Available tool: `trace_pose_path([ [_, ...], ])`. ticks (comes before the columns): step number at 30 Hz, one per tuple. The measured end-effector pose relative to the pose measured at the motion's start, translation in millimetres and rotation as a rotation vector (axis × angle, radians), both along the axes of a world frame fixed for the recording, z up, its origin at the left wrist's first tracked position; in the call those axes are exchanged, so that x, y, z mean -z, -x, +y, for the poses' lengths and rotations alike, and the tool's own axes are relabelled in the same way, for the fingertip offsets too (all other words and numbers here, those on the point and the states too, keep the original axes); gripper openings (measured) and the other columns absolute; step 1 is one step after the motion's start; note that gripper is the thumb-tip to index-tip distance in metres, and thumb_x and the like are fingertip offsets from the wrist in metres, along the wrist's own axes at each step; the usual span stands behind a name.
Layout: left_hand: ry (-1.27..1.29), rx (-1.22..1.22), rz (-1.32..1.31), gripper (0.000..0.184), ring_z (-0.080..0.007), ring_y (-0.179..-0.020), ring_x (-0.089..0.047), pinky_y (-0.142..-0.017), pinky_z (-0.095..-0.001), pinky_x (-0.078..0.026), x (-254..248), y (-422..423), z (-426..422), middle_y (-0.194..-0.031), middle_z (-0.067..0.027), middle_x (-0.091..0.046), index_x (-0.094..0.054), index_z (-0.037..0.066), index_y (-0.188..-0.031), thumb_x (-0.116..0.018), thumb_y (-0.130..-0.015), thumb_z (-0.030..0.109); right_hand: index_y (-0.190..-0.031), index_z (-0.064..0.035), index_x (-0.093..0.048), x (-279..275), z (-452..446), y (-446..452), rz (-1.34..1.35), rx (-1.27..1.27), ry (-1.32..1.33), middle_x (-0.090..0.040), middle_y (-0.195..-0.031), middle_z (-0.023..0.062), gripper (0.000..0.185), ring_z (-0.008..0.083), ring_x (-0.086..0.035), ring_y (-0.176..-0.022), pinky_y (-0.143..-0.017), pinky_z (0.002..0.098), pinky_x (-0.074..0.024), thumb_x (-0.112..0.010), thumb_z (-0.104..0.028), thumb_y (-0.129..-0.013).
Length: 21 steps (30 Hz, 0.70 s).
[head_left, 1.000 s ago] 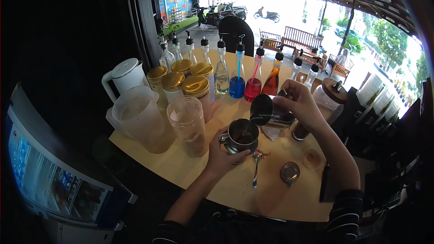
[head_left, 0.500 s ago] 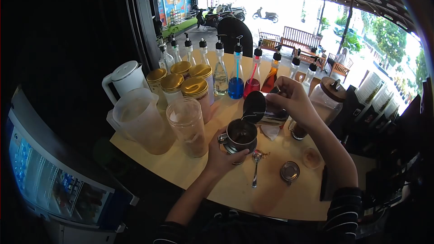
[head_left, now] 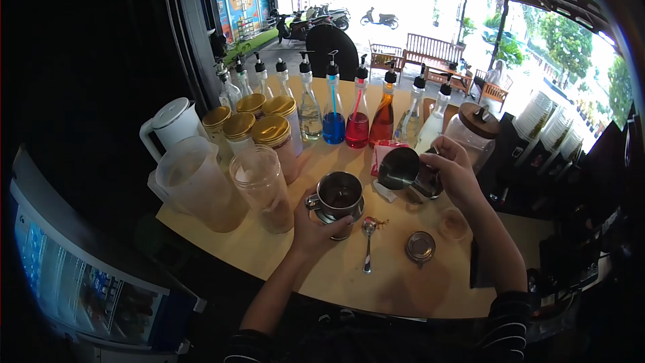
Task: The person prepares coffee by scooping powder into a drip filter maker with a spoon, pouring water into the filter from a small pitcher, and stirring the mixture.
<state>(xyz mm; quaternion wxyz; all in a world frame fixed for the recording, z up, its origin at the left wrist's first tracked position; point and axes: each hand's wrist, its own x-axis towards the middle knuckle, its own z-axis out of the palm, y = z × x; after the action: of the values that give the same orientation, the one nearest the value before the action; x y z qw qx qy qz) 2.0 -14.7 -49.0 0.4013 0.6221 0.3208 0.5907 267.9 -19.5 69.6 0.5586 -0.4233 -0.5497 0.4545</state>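
Your left hand (head_left: pixel 312 235) grasps the metal cup (head_left: pixel 340 191): the thumb lies along the near side of its base, and the other fingers curl around the left side, below the handle. The cup sits upright, its mouth facing up and its inside dark. Your right hand (head_left: pixel 453 169) grasps the metal pitcher (head_left: pixel 398 169) on its handle side, thumb and fingers brought together. The pitcher is tilted, to the right of the cup and apart from it.

On the table (head_left: pixel 336 286), a spoon (head_left: pixel 367 249) lies just right of the cup, and a round metal lid (head_left: pixel 420 247) lies farther right. To the left stand an uncovered clear jar (head_left: pixel 261 185) and a frosted jug (head_left: pixel 195 191). Behind these, locate the gold-lidded jars (head_left: pixel 272 131); beyond them runs a row of pump bottles, including a blue one (head_left: pixel 333 128), a red one (head_left: pixel 357 131) and an amber one (head_left: pixel 383 121).
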Motion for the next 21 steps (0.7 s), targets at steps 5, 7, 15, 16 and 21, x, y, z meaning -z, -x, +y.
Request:
trace_pose_path([
  [5,-0.035,-0.003,0.048,0.075,-0.0194,-0.108,-0.059,-0.095,-0.0334,-0.046,6,2,4,-0.113,-0.0109,-0.061,-0.048,0.0,-0.123,-0.087,-0.06,0.015,-0.077,-0.0084,-0.047,46,-10,-29,-0.066,0.104,0.045,-0.059,-0.073,-0.0007,0.019,0.0029,-0.055,-0.066,-0.059,0.0181,-0.0433,-0.064,-0.003,-0.084],
  [7,-0.024,-0.009,0.034,0.075,-0.0199,-0.108,-0.059,-0.095,-0.0336,-0.046,5,2,3,-0.114,-0.011,-0.061,-0.049,0.0,-0.123,-0.087,-0.06,0.016,-0.076,-0.0094,-0.047,64,-12,-37,-0.091,0.121,0.038,-0.056,-0.071,-0.0031,0.02,0.0024,-0.052,-0.064,-0.059,0.0182,-0.0408,-0.065,-0.004,-0.082],
  [15,-0.061,-0.036,0.077,0.075,-0.0203,-0.11,-0.058,-0.096,-0.0346,-0.045,13,3,7,-0.115,-0.0117,-0.06,-0.049,0.001,-0.123,-0.087,-0.061,0.017,-0.073,-0.0102,-0.048,140,-7,-46,0.227,0.198,0.086,-0.052,-0.069,-0.0025,0.02,0.0054,-0.048,-0.064,-0.06,0.021,-0.0371,-0.063,0.002,-0.08],
  [16,-0.066,-0.04,0.084,0.075,-0.0204,-0.11,-0.058,-0.097,-0.0347,-0.045,12,3,8,-0.115,-0.0117,-0.06,-0.049,0.001,-0.123,-0.087,-0.061,0.017,-0.073,-0.0102,-0.049,149,-5,-48,0.302,0.198,0.081,-0.052,-0.069,-0.0022,0.02,0.006,-0.048,-0.064,-0.061,0.0212,-0.0371,-0.062,0.002,-0.081],
  [21,-0.073,-0.041,0.099,0.075,-0.0207,-0.11,-0.058,-0.097,-0.0347,-0.045,12,4,8,-0.115,-0.0114,-0.06,-0.049,0.001,-0.124,-0.087,-0.062,0.018,-0.074,-0.0095,-0.049,171,2,-50,0.489,0.211,0.073,-0.052,-0.068,-0.0016,0.019,0.0077,-0.049,-0.064,-0.062,0.0213,-0.0372,-0.061,0.004,-0.081],
])
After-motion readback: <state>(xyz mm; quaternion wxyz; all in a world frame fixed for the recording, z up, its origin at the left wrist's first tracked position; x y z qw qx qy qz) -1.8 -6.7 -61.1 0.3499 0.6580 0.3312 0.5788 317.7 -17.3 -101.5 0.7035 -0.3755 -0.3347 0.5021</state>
